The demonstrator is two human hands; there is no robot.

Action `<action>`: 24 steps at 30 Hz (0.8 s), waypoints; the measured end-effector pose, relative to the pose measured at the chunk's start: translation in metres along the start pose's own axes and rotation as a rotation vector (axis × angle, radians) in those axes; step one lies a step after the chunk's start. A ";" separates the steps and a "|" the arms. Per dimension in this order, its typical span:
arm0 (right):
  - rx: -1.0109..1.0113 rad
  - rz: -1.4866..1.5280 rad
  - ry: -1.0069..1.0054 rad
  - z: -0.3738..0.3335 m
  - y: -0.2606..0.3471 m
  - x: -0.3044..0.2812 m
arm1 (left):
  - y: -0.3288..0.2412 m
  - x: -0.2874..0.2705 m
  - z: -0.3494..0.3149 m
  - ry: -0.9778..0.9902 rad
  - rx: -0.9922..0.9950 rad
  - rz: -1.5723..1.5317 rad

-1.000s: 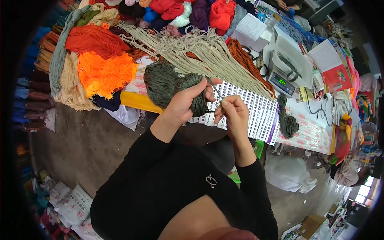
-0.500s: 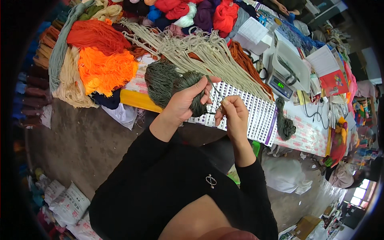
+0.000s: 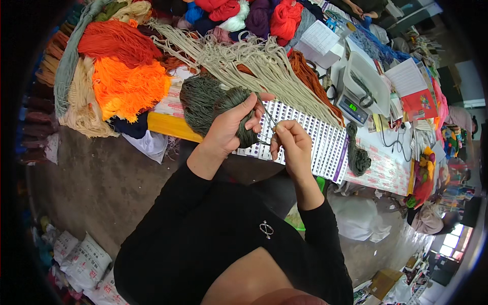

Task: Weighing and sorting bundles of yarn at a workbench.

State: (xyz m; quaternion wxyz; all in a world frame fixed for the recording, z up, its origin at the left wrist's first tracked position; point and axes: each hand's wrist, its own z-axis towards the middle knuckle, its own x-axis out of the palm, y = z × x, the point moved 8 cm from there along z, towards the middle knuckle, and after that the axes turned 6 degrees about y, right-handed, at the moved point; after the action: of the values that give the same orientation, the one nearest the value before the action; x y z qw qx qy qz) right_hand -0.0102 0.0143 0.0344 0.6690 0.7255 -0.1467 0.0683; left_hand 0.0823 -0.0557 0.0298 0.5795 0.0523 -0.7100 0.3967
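My left hand (image 3: pixel 231 127) is wrapped round one end of a dark grey-green yarn skein (image 3: pixel 201 101), whose other end bulges out over the table's front edge. A few strands run from the skein across to my right hand (image 3: pixel 292 142), where thumb and fingertips pinch them. Beneath both hands lies a white card with rows of small dark holes (image 3: pixel 320 145). A smaller skein of the same dark green (image 3: pixel 359 157) rests on the table right of the card.
Long cream yarn (image 3: pixel 254 68) stretches behind the card. Orange yarn (image 3: pixel 127 86) and red yarn (image 3: pixel 119 43) are heaped at left. A scale (image 3: pixel 352 111) with a white plastic tray (image 3: pixel 373 84) stands at right. White sacks (image 3: pixel 86 262) sit on the floor.
The view has shifted slightly, moving the scene a little leftward. Both hands keep their hold; the strands between them are spread a bit differently.
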 end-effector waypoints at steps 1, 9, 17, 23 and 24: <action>-0.007 0.002 -0.004 0.000 0.001 0.000 | -0.001 0.000 0.001 0.006 0.003 -0.001; -0.148 -0.193 0.069 0.011 0.037 0.000 | -0.011 -0.032 -0.008 -0.012 -0.147 0.157; -0.647 -0.261 0.036 0.076 0.279 -0.102 | -0.113 -0.254 -0.058 -0.252 0.305 -0.533; -0.906 -0.419 -0.356 0.086 0.438 -0.132 | -0.115 -0.326 -0.083 -0.345 0.501 -0.502; -0.988 -0.575 -0.407 0.079 0.472 -0.152 | -0.115 -0.330 -0.082 -0.339 0.513 -0.506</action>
State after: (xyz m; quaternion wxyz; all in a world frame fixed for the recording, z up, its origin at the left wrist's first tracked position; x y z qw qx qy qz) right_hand -0.3055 -0.0752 0.4307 0.8768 0.3379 -0.0845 -0.3315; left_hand 0.3145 -0.2101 -0.1962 0.5019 0.4334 -0.6380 0.3915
